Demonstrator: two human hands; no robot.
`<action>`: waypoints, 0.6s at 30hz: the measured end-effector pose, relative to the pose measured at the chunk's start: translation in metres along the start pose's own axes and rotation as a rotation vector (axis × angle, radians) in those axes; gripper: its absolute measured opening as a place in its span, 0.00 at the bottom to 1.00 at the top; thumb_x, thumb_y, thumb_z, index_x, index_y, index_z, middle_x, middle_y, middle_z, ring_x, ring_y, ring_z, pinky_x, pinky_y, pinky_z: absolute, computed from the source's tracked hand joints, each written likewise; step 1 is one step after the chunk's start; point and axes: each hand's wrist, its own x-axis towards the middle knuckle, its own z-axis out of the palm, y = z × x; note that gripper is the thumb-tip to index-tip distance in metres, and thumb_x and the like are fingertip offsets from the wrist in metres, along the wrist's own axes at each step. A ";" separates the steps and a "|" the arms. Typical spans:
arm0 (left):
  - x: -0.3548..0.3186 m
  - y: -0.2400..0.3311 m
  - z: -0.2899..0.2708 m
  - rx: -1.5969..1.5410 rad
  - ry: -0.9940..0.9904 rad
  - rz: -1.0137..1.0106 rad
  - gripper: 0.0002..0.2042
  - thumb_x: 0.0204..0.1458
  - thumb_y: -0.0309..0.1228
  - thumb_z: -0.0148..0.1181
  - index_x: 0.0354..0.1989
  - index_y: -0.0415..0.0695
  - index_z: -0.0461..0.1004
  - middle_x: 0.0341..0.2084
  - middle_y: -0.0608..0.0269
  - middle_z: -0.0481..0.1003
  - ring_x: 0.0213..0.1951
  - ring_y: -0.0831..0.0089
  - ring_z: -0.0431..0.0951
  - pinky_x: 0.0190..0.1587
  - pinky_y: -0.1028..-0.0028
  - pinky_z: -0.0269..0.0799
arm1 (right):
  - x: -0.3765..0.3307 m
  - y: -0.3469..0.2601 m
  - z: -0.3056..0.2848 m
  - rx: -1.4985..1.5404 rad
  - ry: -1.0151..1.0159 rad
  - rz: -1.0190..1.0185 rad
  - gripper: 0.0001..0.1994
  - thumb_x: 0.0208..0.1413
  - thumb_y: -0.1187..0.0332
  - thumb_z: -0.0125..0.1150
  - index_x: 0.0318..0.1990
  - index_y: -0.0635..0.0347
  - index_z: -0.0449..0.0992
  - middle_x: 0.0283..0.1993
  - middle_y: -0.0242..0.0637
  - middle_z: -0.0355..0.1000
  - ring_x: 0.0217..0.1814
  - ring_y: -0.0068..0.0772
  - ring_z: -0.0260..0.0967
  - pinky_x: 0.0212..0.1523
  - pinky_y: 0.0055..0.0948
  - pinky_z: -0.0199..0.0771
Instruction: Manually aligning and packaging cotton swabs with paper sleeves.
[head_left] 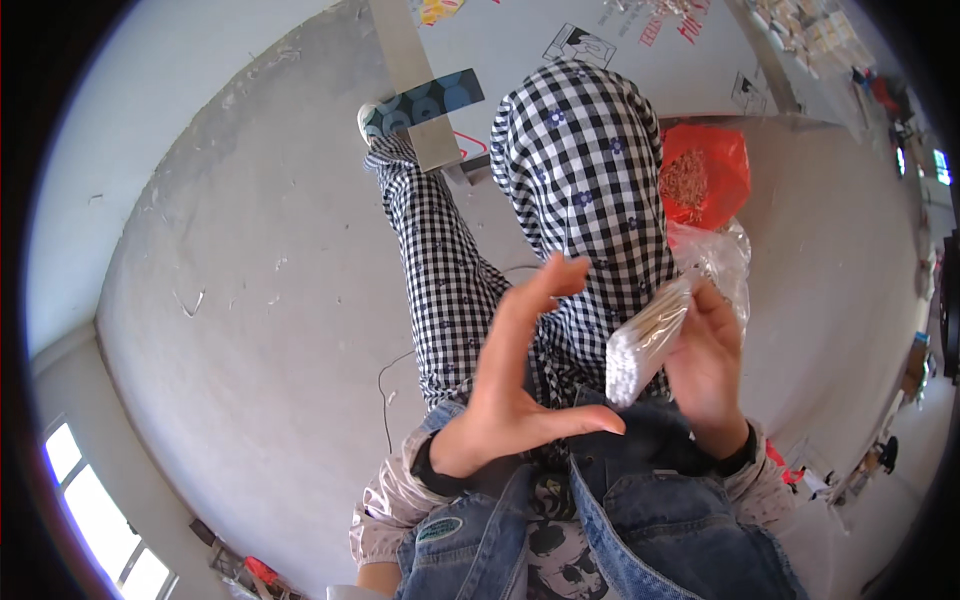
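Head view looks down on a grey floor [270,280] that sweeps from 7 round to 11 o'clock, with a film-covered work table [690,92] reaching from 12 to 1 o'clock. Checked trousers [580,170] fill the middle, one knee bent toward 12 o'clock, and a denim jacket [660,515] lies across 5 to 6 o'clock. At 2 o'clock, beside that knee, a red bag [737,165] holds a heap of thin brownish pieces [685,185] too small to make out; a clear bag [738,250] sits just below it, toward 3 o'clock. The left hand [500,405], near 6 o'clock, is released: thumb and fingers stand wide apart in a C shape with nothing between them. The right hand [708,375], between 3 and 4 o'clock, is grasping a clear packet of swabs [655,330] by its outer side; exactly where its thumb presses I cannot tell. The packet slants over the lap, its white tips [622,370] pointing toward 7 o'clock, near the left thumb but apparently apart from it. The step in hand, as I judge it, is handling the filled packet one-handed while the other hand is free. The next move seems to call for a light, steady grip, since such thin film could crumple.
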 end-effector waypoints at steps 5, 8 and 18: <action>0.000 0.005 0.036 -0.223 0.040 -0.015 0.51 0.43 0.41 0.76 0.72 0.34 0.50 0.67 0.41 0.61 0.65 0.49 0.66 0.65 0.59 0.61 | -0.012 0.012 0.023 0.249 -0.001 0.298 0.08 0.69 0.69 0.51 0.50 0.64 0.69 0.47 0.33 0.73 0.49 0.21 0.71 0.52 0.25 0.71; 0.001 0.001 0.043 -0.209 0.085 0.019 0.44 0.48 0.33 0.72 0.71 0.33 0.53 0.64 0.41 0.65 0.61 0.51 0.71 0.62 0.61 0.66 | -0.015 0.024 0.021 0.120 -0.089 0.217 0.08 0.69 0.70 0.51 0.50 0.63 0.68 0.47 0.33 0.73 0.49 0.21 0.71 0.52 0.24 0.70; 0.000 0.011 0.040 -0.162 0.205 0.041 0.30 0.51 0.27 0.68 0.62 0.30 0.66 0.57 0.43 0.73 0.52 0.55 0.79 0.52 0.66 0.75 | -0.015 0.025 0.034 0.047 -0.054 0.124 0.07 0.68 0.72 0.52 0.50 0.63 0.67 0.47 0.33 0.73 0.48 0.20 0.71 0.50 0.22 0.69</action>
